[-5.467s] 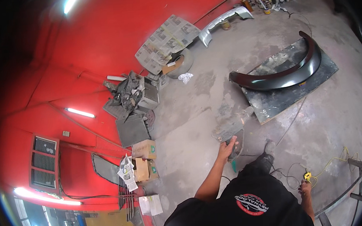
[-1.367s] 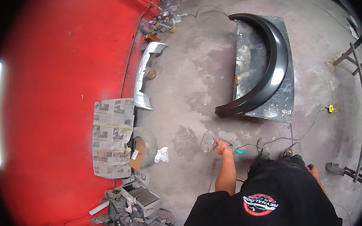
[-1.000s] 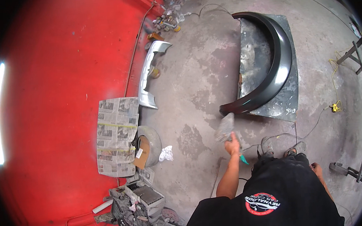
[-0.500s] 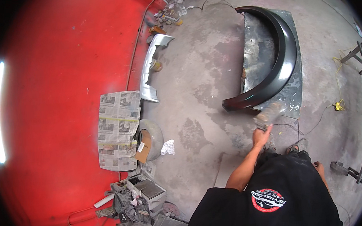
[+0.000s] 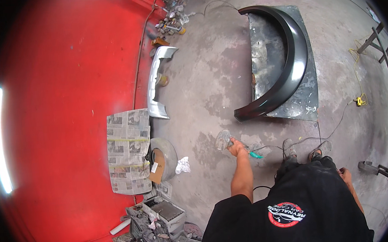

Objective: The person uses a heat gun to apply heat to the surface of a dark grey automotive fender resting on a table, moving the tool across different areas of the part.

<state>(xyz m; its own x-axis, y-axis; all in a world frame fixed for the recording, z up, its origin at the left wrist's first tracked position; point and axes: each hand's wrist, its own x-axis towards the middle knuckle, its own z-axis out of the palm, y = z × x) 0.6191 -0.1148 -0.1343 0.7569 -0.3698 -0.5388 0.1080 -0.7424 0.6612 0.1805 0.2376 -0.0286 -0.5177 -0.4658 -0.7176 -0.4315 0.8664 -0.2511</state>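
Observation:
My left hand (image 5: 235, 147) grips a grey, dusty hand tool (image 5: 223, 140) with a green piece and a cord at its back, held over the floor below the curved dark fender flare (image 5: 293, 79). The flare rests on a scuffed black panel (image 5: 310, 106). My right hand (image 5: 345, 174) hangs by my right side with curled fingers; what they may hold is too small to make out.
Along the red wall (image 5: 63, 121) lie a silver bumper piece (image 5: 154, 81), newspaper-covered panel (image 5: 128, 150), tyre (image 5: 169, 154), scrap pile (image 5: 160, 213) and cans (image 5: 174, 25). A cord with a yellow connector (image 5: 360, 101) crosses the floor; a metal stand (image 5: 371, 41) is right.
Since the earliest frame I have turned toward the flare, and my right hand has let go of the yellow connector. In the last half second my left hand swung left with the tool.

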